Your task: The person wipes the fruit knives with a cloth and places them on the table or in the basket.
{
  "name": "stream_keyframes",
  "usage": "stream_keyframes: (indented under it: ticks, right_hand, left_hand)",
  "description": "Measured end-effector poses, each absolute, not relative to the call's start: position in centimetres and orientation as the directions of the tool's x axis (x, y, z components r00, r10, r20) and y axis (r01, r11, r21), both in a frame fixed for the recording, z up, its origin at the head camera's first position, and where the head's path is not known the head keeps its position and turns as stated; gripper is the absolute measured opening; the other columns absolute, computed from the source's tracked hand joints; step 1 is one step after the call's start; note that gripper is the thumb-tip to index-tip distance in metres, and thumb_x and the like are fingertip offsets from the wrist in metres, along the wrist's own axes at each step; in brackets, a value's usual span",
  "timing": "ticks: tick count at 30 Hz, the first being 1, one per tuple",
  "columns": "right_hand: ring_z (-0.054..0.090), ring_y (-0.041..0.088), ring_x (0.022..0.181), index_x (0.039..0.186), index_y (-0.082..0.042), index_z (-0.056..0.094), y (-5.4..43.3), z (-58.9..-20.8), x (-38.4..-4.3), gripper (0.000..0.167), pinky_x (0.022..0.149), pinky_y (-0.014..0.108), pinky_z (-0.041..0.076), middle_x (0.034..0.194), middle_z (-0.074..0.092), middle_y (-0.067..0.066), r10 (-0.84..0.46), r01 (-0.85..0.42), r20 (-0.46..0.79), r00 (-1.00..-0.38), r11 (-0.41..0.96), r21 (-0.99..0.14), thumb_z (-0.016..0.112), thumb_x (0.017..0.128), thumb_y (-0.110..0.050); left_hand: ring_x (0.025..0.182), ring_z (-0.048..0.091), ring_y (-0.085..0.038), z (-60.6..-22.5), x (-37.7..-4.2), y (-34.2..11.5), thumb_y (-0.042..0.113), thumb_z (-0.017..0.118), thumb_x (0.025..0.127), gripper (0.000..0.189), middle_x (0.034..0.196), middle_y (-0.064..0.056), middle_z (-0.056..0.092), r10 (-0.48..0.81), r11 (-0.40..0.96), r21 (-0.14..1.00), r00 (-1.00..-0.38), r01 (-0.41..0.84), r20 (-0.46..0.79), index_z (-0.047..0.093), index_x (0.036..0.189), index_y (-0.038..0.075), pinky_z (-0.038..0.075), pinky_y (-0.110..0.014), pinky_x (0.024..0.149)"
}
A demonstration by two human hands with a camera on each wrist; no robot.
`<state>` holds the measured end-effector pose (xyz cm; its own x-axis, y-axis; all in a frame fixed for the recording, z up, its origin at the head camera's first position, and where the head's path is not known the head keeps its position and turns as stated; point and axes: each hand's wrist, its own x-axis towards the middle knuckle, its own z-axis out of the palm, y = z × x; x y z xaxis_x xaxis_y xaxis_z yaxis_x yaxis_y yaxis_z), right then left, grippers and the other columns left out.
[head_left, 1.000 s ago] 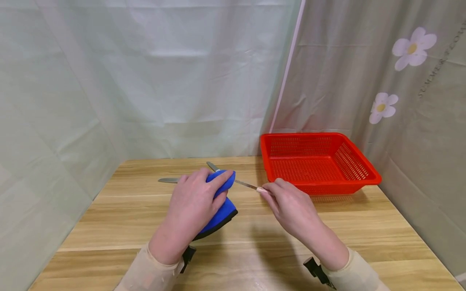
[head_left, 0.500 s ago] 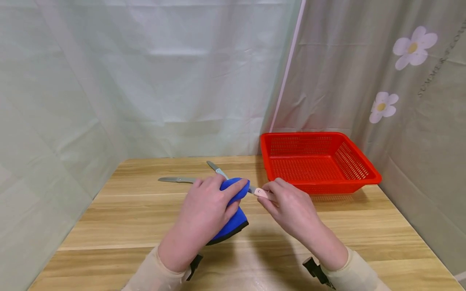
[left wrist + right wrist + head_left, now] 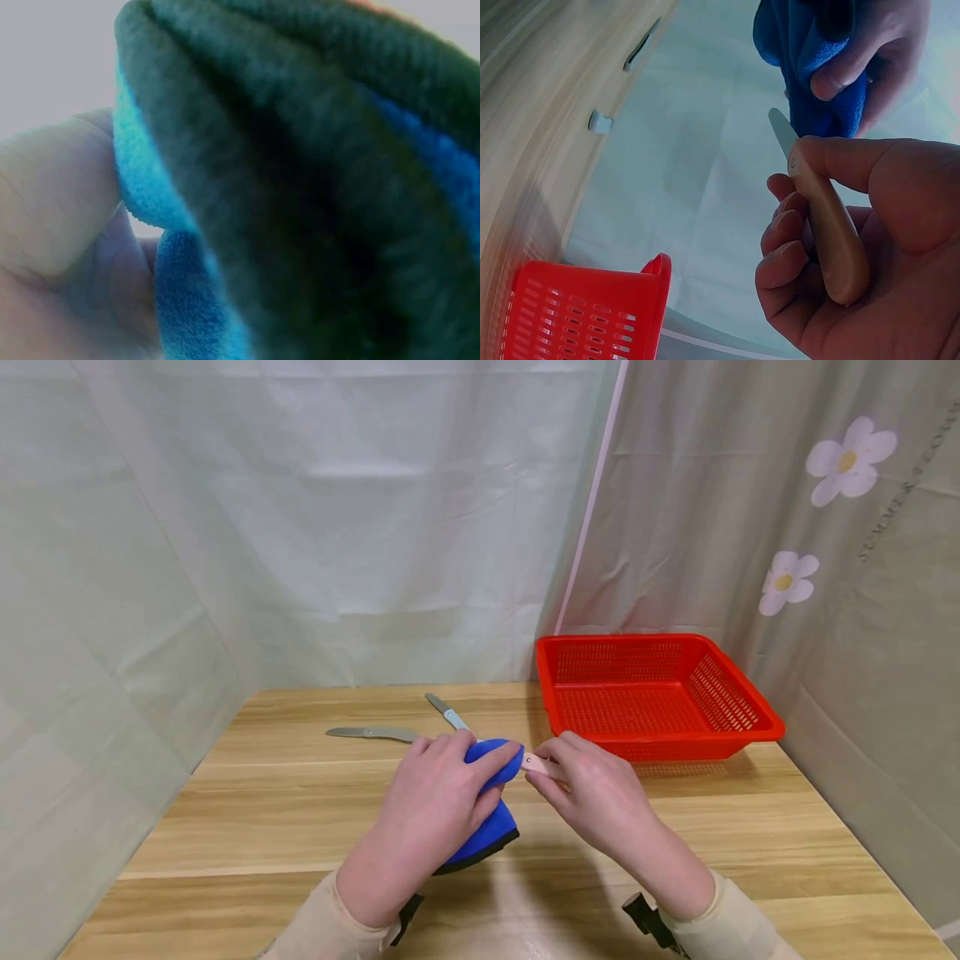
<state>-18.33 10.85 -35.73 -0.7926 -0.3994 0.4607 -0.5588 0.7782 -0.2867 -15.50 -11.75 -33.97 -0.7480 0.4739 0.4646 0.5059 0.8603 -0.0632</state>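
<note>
My right hand [image 3: 596, 785] grips a folding knife by its pinkish-tan handle [image 3: 829, 232]. In the right wrist view its short blade [image 3: 781, 133] sticks out toward a blue cloth [image 3: 817, 82] with a dark edge. The head view has that blade hidden by the cloth. My left hand [image 3: 438, 806] pinches the folded cloth between thumb and fingers, close beside the right fingers. In the left wrist view the cloth [image 3: 300, 187] fills most of the picture. Beyond the left hand, a grey knife [image 3: 367, 732] and a light-blue-handled knife [image 3: 447, 710] lie on the table, partly covered.
A red perforated plastic basket [image 3: 660, 745] stands at the back right of the wooden table [image 3: 247, 827], just behind my right hand. Pale curtains [image 3: 390, 527] hang along the back and sides.
My left hand has slid the cloth rightward and slightly nearer me, up to the right hand, covering the knife's blade. More of the two lying knives shows. The right hand has barely moved.
</note>
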Motion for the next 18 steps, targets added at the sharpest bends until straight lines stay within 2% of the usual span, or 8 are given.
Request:
stream_keyframes:
  ticks: [11,18]
  right_hand:
    - [0.052,0.008,0.069,0.104,-0.016,0.077,11.0,-35.8,-18.5,0.019,0.06,0.028,0.048,0.086,0.059,-0.009,-0.396,-0.566,0.472,-0.788,0.768,-0.301,0.09,0.096,-0.027]
    - [0.051,0.007,0.069,0.105,-0.016,0.077,11.0,-35.7,-18.5,0.019,0.06,0.027,0.047,0.087,0.058,-0.009,-0.396,-0.558,0.455,-0.798,0.77,-0.31,0.089,0.096,-0.027]
  left_hand:
    - [0.091,0.069,-0.028,-34.2,-16.2,-12.6,0.035,0.087,0.097,0.047,0.104,-0.009,0.071,0.444,0.875,-0.057,-0.748,0.482,0.494,0.077,0.143,0.03,0.052,-0.044,0.076]
    - [0.092,0.071,-0.029,-34.2,-16.7,-13.3,0.033,0.086,0.098,0.045,0.106,-0.01,0.073,0.421,0.886,-0.044,-0.759,0.462,0.497,0.077,0.142,0.03,0.057,-0.048,0.08]
